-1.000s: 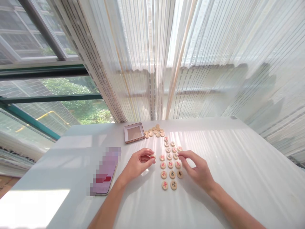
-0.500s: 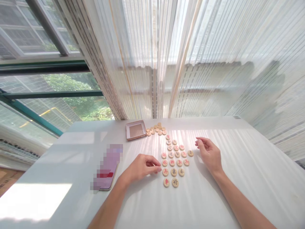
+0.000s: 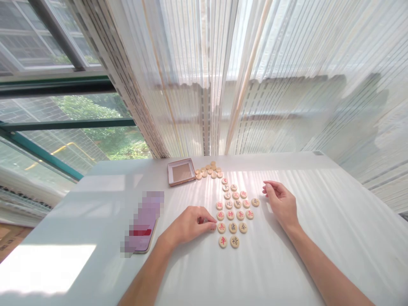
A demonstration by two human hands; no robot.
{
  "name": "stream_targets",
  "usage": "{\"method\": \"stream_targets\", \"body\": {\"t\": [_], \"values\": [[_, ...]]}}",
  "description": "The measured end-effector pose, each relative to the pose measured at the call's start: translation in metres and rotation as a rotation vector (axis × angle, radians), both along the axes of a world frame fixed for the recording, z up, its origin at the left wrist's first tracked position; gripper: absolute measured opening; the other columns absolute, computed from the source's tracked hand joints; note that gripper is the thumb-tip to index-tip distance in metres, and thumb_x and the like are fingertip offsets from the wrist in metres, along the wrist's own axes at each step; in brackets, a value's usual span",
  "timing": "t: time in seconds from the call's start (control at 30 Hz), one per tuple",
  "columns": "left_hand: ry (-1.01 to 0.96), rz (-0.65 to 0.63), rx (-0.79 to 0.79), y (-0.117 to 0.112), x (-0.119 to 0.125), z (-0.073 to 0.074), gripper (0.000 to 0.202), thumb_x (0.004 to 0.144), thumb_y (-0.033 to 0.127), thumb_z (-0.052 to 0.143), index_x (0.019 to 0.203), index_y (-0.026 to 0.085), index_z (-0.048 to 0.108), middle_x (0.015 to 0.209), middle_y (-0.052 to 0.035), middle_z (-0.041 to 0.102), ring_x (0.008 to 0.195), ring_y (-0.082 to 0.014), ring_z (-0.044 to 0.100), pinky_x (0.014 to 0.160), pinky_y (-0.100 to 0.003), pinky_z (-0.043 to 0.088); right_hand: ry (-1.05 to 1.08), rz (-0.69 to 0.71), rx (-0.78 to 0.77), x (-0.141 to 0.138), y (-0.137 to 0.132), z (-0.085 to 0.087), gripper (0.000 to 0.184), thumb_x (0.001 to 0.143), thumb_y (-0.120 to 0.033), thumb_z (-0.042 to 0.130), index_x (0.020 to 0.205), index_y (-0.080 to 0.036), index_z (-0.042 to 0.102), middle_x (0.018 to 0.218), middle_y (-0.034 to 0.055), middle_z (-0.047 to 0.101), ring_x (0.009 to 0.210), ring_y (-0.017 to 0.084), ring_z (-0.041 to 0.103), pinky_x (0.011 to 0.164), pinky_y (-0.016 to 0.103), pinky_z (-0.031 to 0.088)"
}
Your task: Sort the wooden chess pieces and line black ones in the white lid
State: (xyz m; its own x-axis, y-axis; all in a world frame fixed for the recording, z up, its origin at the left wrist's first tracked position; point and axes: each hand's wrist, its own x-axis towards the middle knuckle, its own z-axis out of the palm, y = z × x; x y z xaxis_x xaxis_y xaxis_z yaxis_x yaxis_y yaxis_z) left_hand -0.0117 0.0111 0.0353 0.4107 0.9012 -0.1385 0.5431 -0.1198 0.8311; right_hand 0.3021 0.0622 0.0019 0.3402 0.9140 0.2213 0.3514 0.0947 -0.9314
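Round wooden Chinese chess pieces with red or black characters lie face up in uneven rows on the table. My left hand point(image 3: 196, 224) is at the left side of these rows, thumb and fingers drawn together. Its fingertips are at the left edge of a red-marked chess piece point(image 3: 221, 228); whether they grip anything cannot be made out. To the right of the rows, my right hand point(image 3: 281, 202) rests with loosely curled fingers and nothing visible in them. Nearest to it is a black-marked chess piece point(image 3: 255, 202), a short gap away. Two pieces form the front row, including a black-marked one point(image 3: 235, 242).
A shallow box tray point(image 3: 181, 184) stands at the back of the white table point(image 3: 344, 238). Several chess pieces without visible characters point(image 3: 204, 174) cluster beside it. A phone point(image 3: 145, 225), partly pixelated, lies at left. Striped curtains point(image 3: 191, 106) and a window are behind.
The view has shifted slightly. My left fingertips are a little closer to the red-marked piece, my right hand has hardly moved, and the rows look the same.
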Motion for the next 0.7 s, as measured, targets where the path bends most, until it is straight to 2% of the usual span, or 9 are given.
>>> {"method": "stream_targets", "body": {"t": [0.2, 0.37, 0.7], "values": [[0.013, -0.004, 0.027, 0.0006, -0.0004, -0.0004, 0.013, 0.083, 0.029, 0.069, 0.082, 0.025, 0.081, 0.090, -0.0014, 0.071, 0.073, -0.0142, 0.059, 0.067, -0.025, 0.046, 0.001, -0.004, -0.004, 0.0014, -0.0003, -0.0003, 0.031, 0.090, -0.047, 0.062, 0.104, -0.020, 0.071, 0.088, 0.0062, 0.072, 0.081, 0.022, 0.070, 0.075, 0.035, 0.056], [0.023, -0.003, 0.018, 0.0012, -0.0019, -0.0006, 0.016, 0.084, 0.031, 0.067, 0.089, 0.026, 0.081, 0.089, -0.0014, 0.071, 0.071, -0.0146, 0.060, 0.064, -0.025, 0.046, -0.003, -0.015, -0.013, 0.0014, -0.0012, 0.0001, 0.030, 0.091, -0.046, 0.062, 0.103, -0.020, 0.071, 0.089, 0.0063, 0.072, 0.081, 0.022, 0.071, 0.075, 0.035, 0.056], [0.033, -0.042, 0.005, 0.0017, -0.0032, 0.0015, 0.017, 0.084, 0.027, 0.065, 0.088, 0.026, 0.082, 0.090, -0.0014, 0.072, 0.074, -0.0147, 0.062, 0.067, -0.025, 0.046, -0.003, -0.012, 0.000, 0.0011, 0.0000, -0.0018, 0.029, 0.090, -0.046, 0.063, 0.103, -0.021, 0.071, 0.089, 0.0053, 0.072, 0.081, 0.022, 0.071, 0.075, 0.034, 0.056]]}}
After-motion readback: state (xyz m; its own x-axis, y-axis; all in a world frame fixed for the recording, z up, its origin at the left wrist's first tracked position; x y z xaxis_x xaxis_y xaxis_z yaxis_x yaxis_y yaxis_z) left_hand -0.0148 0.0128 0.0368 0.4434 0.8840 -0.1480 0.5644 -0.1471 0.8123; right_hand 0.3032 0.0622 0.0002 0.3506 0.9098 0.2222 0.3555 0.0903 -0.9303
